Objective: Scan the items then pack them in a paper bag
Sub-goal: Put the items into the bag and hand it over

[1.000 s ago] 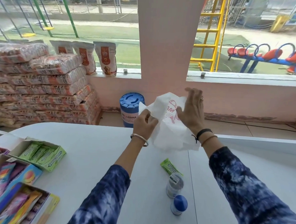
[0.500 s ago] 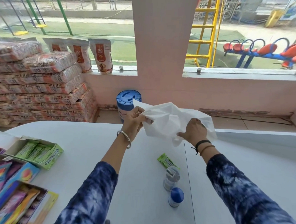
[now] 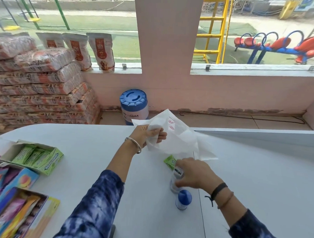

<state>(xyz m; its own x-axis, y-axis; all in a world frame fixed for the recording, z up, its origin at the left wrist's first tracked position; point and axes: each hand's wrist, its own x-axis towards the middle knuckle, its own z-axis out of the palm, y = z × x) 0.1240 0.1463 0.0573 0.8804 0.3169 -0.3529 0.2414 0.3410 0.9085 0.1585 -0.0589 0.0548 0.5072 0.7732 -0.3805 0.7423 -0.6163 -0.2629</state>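
Observation:
My left hand [image 3: 148,136] grips one edge of a white paper bag [image 3: 177,138] with red print, holding it up above the white counter [image 3: 89,151]. My right hand [image 3: 193,173] has come down onto a small clear bottle [image 3: 174,185] with a barcode label on top, fingers curled round it. Just in front of that stands a small white bottle with a blue cap [image 3: 183,199]. A green gum packet [image 3: 170,161] lies flat behind the clear bottle, partly under the bag.
An open green gum box [image 3: 36,157] and colourful candy boxes [image 3: 11,202] sit along the counter's left edge. Beyond the counter are stacked sacks [image 3: 36,87], a blue-lidded tub [image 3: 133,105] and a pink wall with windows.
My right hand let go of the bag and dropped down onto the clear bottle. The left hand kept the bag, which now hangs from that hand alone.

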